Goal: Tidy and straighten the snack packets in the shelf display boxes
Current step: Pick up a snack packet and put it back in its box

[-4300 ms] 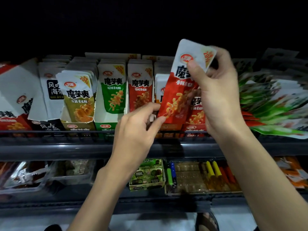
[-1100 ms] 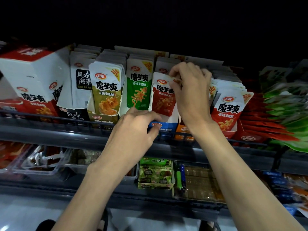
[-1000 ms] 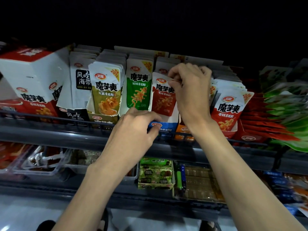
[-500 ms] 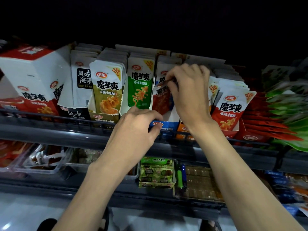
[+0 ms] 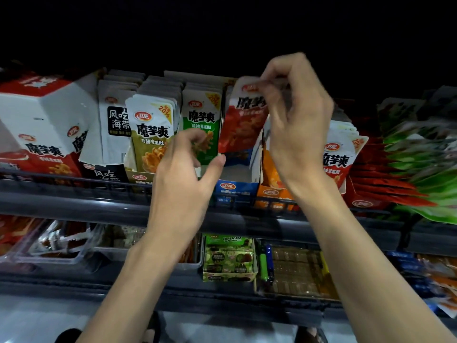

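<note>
Pinching one red packet, right hand; left hand grip spread

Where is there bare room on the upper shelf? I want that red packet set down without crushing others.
The blue box is free: its white floor shows bare, between the green packets and the orange box. The right hand holds the red packet above it. Boxes on either side are packed full; the left hand hovers at the front.
</note>
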Demonstrator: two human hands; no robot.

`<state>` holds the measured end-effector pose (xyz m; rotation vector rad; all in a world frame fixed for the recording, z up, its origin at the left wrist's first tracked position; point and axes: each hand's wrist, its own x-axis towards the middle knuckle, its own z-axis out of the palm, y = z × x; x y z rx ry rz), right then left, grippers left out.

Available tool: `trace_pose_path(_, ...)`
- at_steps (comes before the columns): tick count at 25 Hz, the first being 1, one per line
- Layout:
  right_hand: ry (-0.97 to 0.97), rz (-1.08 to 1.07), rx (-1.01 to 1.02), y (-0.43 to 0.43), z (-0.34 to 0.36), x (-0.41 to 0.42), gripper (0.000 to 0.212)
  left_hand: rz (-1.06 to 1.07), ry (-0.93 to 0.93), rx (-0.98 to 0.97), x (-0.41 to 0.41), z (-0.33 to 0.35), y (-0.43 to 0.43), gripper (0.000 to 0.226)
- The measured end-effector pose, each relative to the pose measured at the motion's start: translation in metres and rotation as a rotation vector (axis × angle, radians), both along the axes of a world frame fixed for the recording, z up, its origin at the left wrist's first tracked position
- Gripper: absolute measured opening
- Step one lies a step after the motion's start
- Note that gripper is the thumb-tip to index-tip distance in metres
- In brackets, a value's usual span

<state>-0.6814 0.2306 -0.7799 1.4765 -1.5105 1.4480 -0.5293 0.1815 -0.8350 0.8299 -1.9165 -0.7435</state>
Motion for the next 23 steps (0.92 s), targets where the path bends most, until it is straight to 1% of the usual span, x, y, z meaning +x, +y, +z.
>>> trace_pose_path(2, -0.063, 0.129, -0.033, 0.012, 0.014, 0.007, 0.004, -0.036, 0.087, 0.088, -0.001, 0.003, 0.004, 0.040)
trace_pose_path(3, -0.099, 0.181, -0.014, 0.017, 0.018, 0.009, 0.002, -0.079, 0.131, 0.127, -0.001, 0.004, 0.006, 0.037)
trace_pose_path(5, -0.222, 0.255, 0.059, 0.027, 0.020, 0.012, 0.006, -0.199, 0.216, 0.204, -0.002, 0.008, 0.013, 0.020)
trace_pose_path(7, -0.464, 0.335, 0.081, 0.038, 0.017, 0.009, 0.018, -0.341, 0.259, 0.288, -0.003, 0.012, 0.021, 0.011)
trace_pose_path(9, -0.729, 0.405, 0.080, 0.048, 0.015, 0.004, 0.030, -0.454, 0.268, 0.350, -0.005, 0.014, 0.027, 0.012)
trace_pose_path(10, -0.814, 0.408, 0.106, 0.053, 0.014, 0.001, 0.032, -0.488, 0.269, 0.364, -0.007, 0.014, 0.030, 0.013)
trace_pose_path(11, -0.856, 0.394, 0.149, 0.058, 0.013, -0.001, 0.033, -0.510, 0.276, 0.374, -0.011, 0.014, 0.032, 0.013)
trace_pose_path(13, -0.871, 0.367, 0.220, 0.067, 0.011, -0.006, 0.034, -0.537, 0.301, 0.392, -0.017, 0.013, 0.036, 0.012)
trace_pose_path(15, -0.855, 0.344, 0.239, 0.076, 0.012, -0.011, 0.037, -0.550, 0.307, 0.383, -0.027, 0.011, 0.042, 0.014)
trace_pose_path(18, -0.735, 0.268, 0.296, 0.090, 0.015, -0.025, 0.050, -0.572, 0.319, 0.355, -0.042, 0.008, 0.051, 0.014)
trace_pose_path(20, -0.686, 0.255, 0.351, 0.097, 0.015, -0.033, 0.053, -0.587, 0.328, 0.361, -0.050, 0.005, 0.056, 0.010)
trace_pose_path(22, -0.670, 0.244, 0.342, 0.106, 0.015, -0.042, 0.047, -0.569, 0.265, 0.324, -0.056, 0.001, 0.060, 0.010)
trace_pose_path(23, -0.639, 0.209, 0.300, 0.110, 0.015, -0.047, 0.045, -0.517, 0.194, 0.229, -0.060, -0.003, 0.060, 0.012)
